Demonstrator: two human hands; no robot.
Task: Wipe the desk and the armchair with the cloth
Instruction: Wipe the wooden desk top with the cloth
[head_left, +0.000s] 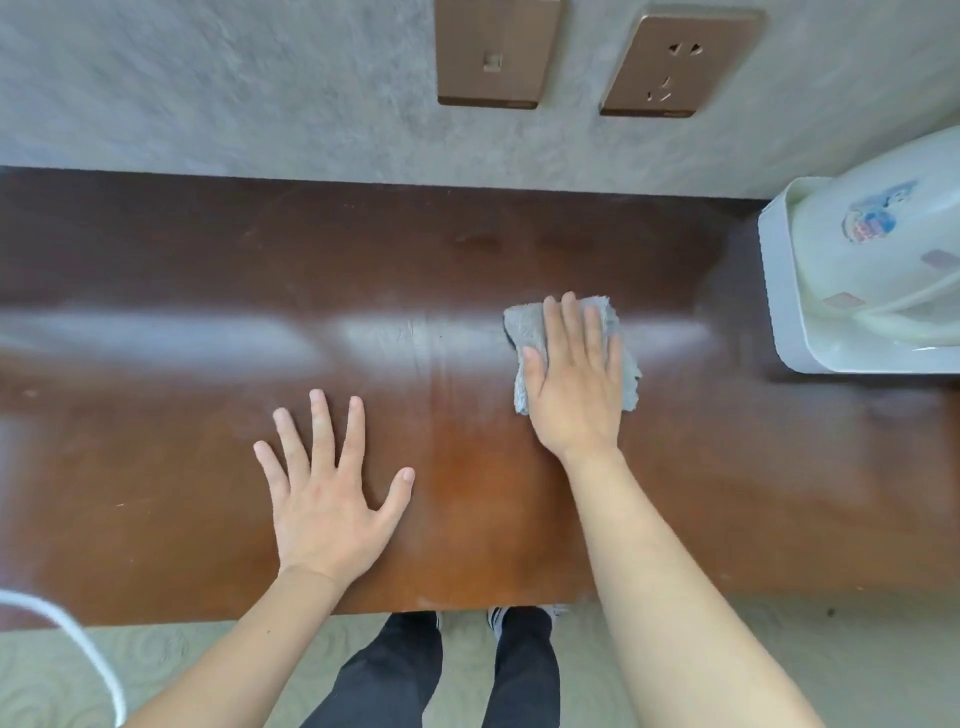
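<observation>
Wiping the desk (156, 519) with the cloth (524, 332).

The right hand (576, 384) lies flat on the grey cloth, fingers straight and together, pressing it to the wood, likely so the whole pad drags evenly. The left hand (327, 499) rests beside it, palm down and fingers spread, holding nothing, seemingly bracing the lean. The armchair is out of sight.
</observation>
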